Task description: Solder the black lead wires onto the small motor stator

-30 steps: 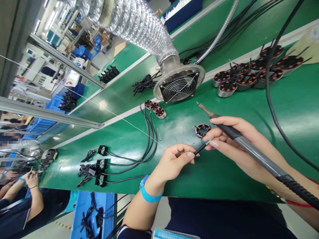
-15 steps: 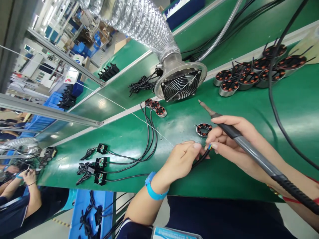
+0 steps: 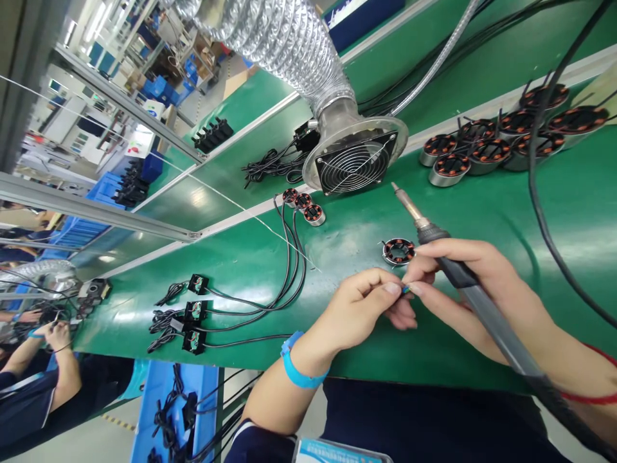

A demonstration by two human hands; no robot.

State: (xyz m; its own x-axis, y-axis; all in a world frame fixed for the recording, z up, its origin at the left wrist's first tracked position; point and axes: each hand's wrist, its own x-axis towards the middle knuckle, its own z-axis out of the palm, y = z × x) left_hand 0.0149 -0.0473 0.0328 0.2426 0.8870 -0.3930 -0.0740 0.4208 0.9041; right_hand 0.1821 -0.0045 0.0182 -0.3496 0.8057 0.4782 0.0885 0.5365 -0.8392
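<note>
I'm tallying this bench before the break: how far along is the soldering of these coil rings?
Looks done: three small coil rings by the fan already carry black cables to connectors. In hand: left hand and right hand pinch a cable end together, the right also holding the soldering iron, its tip in the air. Left: one loose ring nearby and a batch of larger rings without cables.

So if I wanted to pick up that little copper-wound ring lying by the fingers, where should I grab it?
Probably by its outer metal rim, coming from straight above. The ring lies flat on the green table, its copper windings sit inside, and thin wires stick out sideways, so pinching opposite rim edges looks safest. The right hand and left hand crowd its near side.
</note>
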